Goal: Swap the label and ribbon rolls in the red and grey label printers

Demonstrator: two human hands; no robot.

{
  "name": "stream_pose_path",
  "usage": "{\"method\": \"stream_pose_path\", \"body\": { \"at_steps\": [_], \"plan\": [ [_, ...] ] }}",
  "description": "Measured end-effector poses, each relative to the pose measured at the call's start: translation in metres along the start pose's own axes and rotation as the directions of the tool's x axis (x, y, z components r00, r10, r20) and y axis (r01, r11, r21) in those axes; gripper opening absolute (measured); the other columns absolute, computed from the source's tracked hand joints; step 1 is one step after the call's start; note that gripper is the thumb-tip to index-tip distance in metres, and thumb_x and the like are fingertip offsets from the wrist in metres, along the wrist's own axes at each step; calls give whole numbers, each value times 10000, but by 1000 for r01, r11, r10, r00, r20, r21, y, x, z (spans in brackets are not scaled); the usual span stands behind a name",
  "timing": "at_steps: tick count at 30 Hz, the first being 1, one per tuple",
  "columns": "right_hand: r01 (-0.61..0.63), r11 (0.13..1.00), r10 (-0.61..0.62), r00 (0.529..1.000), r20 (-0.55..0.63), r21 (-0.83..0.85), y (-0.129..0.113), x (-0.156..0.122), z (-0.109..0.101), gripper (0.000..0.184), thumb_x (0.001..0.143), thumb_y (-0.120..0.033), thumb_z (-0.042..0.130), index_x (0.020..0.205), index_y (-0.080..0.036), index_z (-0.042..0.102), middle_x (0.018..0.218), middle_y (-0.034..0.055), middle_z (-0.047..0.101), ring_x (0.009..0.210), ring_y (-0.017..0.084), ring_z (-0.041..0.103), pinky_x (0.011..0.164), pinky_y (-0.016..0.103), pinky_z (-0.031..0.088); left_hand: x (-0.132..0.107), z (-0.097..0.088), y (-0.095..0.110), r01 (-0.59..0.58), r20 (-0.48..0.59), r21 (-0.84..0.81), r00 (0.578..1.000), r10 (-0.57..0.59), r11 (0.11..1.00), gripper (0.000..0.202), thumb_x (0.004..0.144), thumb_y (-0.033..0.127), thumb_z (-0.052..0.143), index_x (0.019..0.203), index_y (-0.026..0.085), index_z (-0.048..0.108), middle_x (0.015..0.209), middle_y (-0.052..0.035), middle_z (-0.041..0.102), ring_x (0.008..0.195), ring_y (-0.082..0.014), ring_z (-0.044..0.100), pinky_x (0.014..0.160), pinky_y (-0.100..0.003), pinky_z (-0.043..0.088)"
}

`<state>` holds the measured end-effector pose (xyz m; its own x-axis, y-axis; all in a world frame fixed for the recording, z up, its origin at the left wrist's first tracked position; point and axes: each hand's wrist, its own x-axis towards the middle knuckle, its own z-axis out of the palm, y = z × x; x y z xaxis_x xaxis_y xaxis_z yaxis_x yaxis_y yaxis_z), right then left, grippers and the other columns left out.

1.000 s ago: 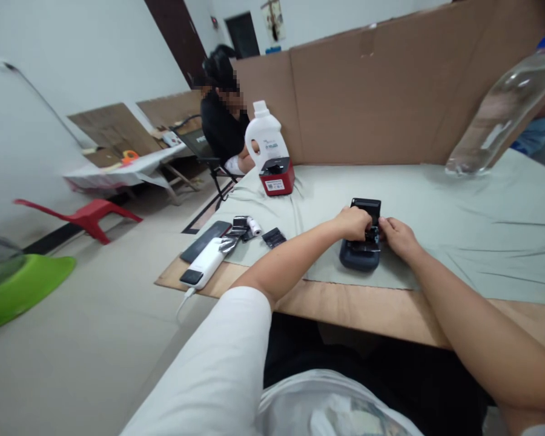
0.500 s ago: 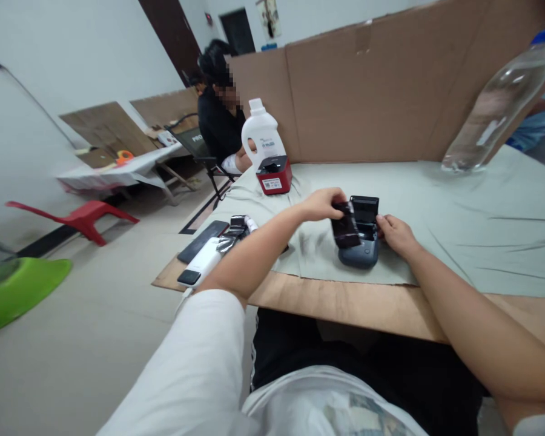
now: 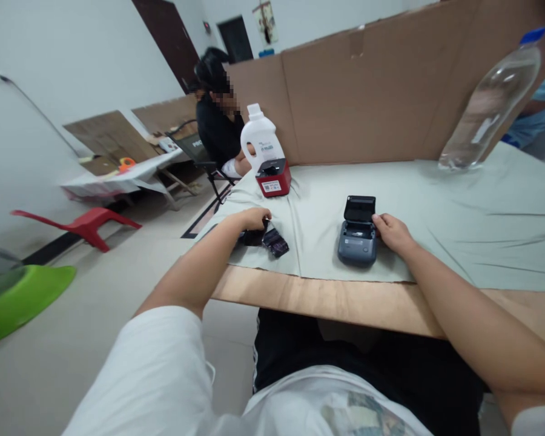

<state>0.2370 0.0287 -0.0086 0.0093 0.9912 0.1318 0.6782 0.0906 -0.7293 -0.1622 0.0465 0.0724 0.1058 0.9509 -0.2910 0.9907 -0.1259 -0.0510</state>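
A small dark grey label printer [image 3: 357, 249] sits on the cloth with its lid [image 3: 360, 209] raised and its inner compartment showing. My right hand [image 3: 391, 231] is closed, its thumb and fingertips pinching the printer's right edge near the lid hinge. Off to the left, my left hand [image 3: 256, 218] is lowered over some black items, fingers curled down; what lies between them is partly hidden. A shiny dark packet [image 3: 276, 243] rests on the cloth just below those fingers. My left forearm covers most of the things at that corner.
A red and black box [image 3: 274, 180] and a white jug [image 3: 261, 136] stand at the back left. A clear bottle with a blue cap [image 3: 490, 109] stands at the back right, before a cardboard partition [image 3: 358, 103]. Beyond the table a person [image 3: 215, 115] sits.
My left hand has moved left from above the printer, where it held a dark packet, down to the items on the left. The printer's compartment is now uncovered. My right hand has stayed put.
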Motion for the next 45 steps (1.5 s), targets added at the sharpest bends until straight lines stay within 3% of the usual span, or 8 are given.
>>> {"method": "stream_pose_path", "body": {
  "at_steps": [5, 8, 12, 16, 22, 29, 39, 45],
  "plan": [
    [5, 1000, -5, 1000, 4, -3, 3, 1, 1, 367, 915, -490, 417, 722, -213, 563, 632, 21, 657, 651, 176, 580, 614, 282, 371, -16, 0, 30, -5, 1, 183, 1000, 5, 983, 383, 709, 356, 609, 1043, 198, 709, 1300, -137, 573, 1223, -360, 445, 997, -489, 373],
    [-1, 1000, 1, 1000, 10, -6, 4, 2, 2, 357, 925, -477, 424, 755, -206, 583, 658, 24, 669, 675, 177, 588, 625, 278, 372, -23, 4, 49, -121, 12, 236, 993, 122, 964, 339, 645, 279, 661, 961, 173, 727, 1262, -156, 580, 1207, -378, 437, 1004, -519, 348],
    [-4, 1000, 4, 1000, 27, -12, 4, 2, 2, 349, 935, -465, 435, 800, -197, 614, 682, 30, 680, 693, 179, 601, 645, 273, 387, -25, 9, 69, -386, -54, -129, 923, 382, 913, 383, 640, 186, 643, 1021, 196, 680, 1153, -77, 640, 1085, -252, 552, 959, -365, 421],
    [-9, 1000, 10, 999, 31, -12, 3, 2, 2, 352, 941, -464, 436, 826, -190, 624, 707, 36, 689, 683, 175, 603, 643, 272, 396, -27, 4, 94, -488, -103, -523, 850, 517, 699, 397, 686, 282, 682, 1068, 185, 642, 955, -28, 674, 872, -175, 606, 830, -309, 474],
    [-4, 1000, 4, 999, 36, -11, 3, 2, 2, 373, 950, -471, 410, 844, -187, 627, 732, 42, 693, 690, 176, 604, 642, 271, 411, -21, -6, 154, -615, -358, -610, 777, 519, 500, 401, 734, 286, 693, 1119, 182, 650, 998, -47, 683, 922, -179, 613, 827, -317, 473],
    [2, 1000, -2, 998, 56, -4, 2, 1, 0, 372, 960, -474, 410, 854, -190, 626, 754, 38, 703, 706, 170, 621, 678, 262, 425, 10, 6, 209, -623, -417, -504, 782, 463, 598, 287, 715, 196, 722, 960, 177, 574, 983, -47, 675, 935, -190, 622, 854, -338, 477],
    [-10, 1000, 8, 998, 69, 16, 1, 2, 0, 355, 967, -463, 413, 836, -196, 608, 721, 33, 694, 694, 164, 626, 667, 254, 421, 13, 7, 211, -626, -408, -337, 770, 490, 703, 238, 739, 202, 701, 943, 208, 579, 958, -29, 673, 953, -203, 613, 869, -354, 483],
    [-10, 999, 7, 998, 66, 41, 1, 1, 0, 363, 956, -477, 415, 821, -197, 603, 734, 38, 697, 735, 175, 628, 686, 265, 430, 15, 11, 217, -568, -369, -283, 808, 459, 773, 249, 769, 251, 695, 1005, 221, 621, 1022, -41, 686, 1026, -237, 595, 921, -395, 463]
  ]
}}
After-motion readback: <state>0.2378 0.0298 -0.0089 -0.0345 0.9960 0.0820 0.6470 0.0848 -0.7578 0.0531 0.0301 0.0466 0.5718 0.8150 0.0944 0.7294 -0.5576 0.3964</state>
